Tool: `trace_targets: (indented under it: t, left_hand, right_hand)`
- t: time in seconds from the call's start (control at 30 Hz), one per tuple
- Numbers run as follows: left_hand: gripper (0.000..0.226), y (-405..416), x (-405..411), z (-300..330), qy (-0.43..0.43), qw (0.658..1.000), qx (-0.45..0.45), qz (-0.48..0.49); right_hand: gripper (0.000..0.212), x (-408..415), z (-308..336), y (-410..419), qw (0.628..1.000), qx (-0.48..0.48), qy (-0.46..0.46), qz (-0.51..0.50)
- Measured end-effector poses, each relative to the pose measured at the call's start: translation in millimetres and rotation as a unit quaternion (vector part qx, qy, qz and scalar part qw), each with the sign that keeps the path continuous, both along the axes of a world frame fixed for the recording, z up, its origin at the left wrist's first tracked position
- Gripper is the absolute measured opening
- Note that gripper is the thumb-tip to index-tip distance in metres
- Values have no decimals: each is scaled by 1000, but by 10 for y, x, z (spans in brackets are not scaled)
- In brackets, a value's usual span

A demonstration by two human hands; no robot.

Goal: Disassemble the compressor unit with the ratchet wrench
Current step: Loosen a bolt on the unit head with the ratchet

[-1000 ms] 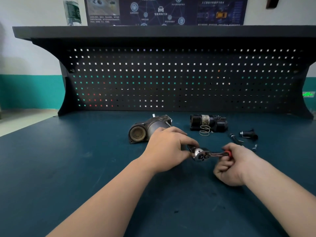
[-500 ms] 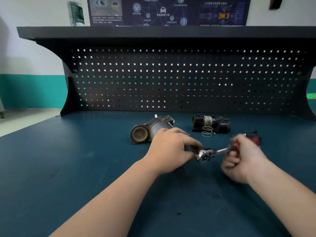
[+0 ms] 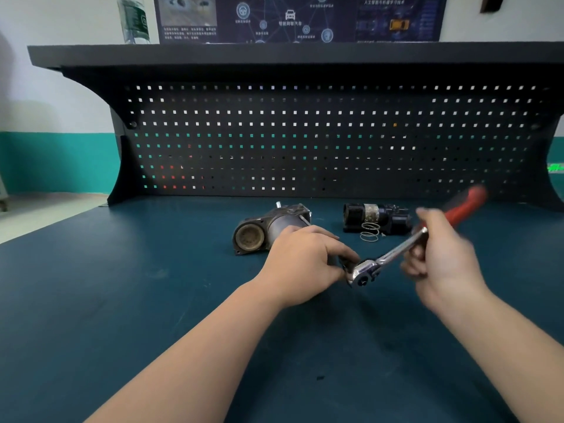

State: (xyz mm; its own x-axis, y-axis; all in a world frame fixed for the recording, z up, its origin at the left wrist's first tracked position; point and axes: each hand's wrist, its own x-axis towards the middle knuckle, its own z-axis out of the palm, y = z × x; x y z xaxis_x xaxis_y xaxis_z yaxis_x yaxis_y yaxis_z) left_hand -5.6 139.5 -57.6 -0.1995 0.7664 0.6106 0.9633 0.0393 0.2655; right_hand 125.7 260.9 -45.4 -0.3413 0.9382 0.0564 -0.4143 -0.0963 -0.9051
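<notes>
Head view looks down on a dark teal workbench [image 3: 122, 300] backed by a black pegboard [image 3: 305, 141]. The left hand [image 3: 302, 264] sits near the middle of the bench with its fingers curled around a small dark part [image 3: 344, 264], most of it hidden by the fingers, pressed against the chrome head of the ratchet wrench [image 3: 387, 257]. The right hand [image 3: 442, 254], motion-blurred, grasps the wrench where its steel shaft meets the red handle; the handle angles up and to the right, away from the head. Just behind the left hand lies a grey metal compressor housing [image 3: 268, 230] on its side, its round opening facing the camera. To its right, well apart from it, rests a black cylindrical motor piece [image 3: 375, 218] with a loose wire spring [image 3: 370, 232] in front of it. A plastic bottle [image 3: 133, 19] stands on the shelf above the pegboard, beside a dark poster [image 3: 296, 16].
</notes>
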Motion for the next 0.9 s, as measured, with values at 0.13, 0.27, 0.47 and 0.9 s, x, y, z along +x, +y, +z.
trace_targets:
  t: [0.13, 0.27, 0.47, 0.9]
  left_hand:
    - [25, 4, -32, 17, 21, 1000, -21, 5]
    - [30, -8, -57, 27, 63, 996, -60, -4]
    - [22, 6, -35, -23, 44, 999, 3, 4]
    - [30, -33, -55, 1, 39, 999, -33, -10]
  right_hand:
    - [33, -72, -229, -1, 963, -260, 14, 74]
    - [30, -71, -62, 38, 996, -60, 45, 46]
    - [25, -11, 147, -150, 969, 246, 21, 4]
    - [26, 20, 127, -125, 985, 168, 39, 24]
